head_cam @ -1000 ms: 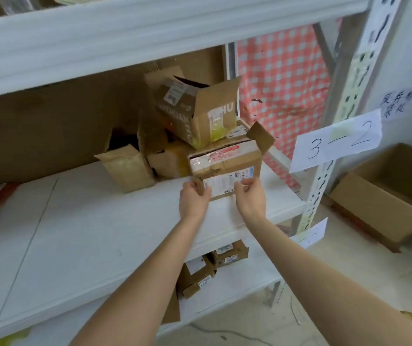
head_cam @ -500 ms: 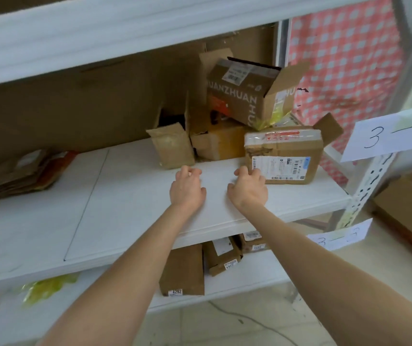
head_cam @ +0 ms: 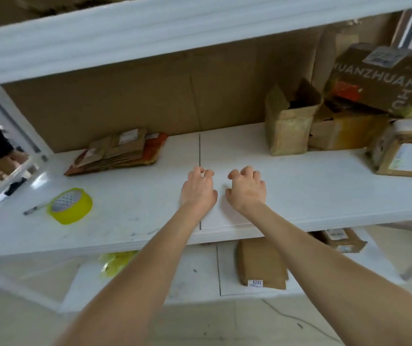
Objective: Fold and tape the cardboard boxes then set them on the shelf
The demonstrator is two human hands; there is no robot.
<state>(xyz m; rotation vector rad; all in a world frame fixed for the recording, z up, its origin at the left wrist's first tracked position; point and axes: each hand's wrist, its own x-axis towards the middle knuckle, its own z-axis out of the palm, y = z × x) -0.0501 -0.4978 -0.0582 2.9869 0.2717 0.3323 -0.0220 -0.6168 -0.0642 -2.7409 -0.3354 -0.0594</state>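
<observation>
Head view: left hand (head_cam: 198,188) and right hand (head_cam: 247,189), loosely curled, empty, over white shelf (head_cam: 125,208); taped box (head_cam: 409,156) at shelf's right end.

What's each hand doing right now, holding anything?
Left hand: open, fingers loosely curled, holding nothing.
Right hand: open, fingers loosely curled, holding nothing.
</observation>
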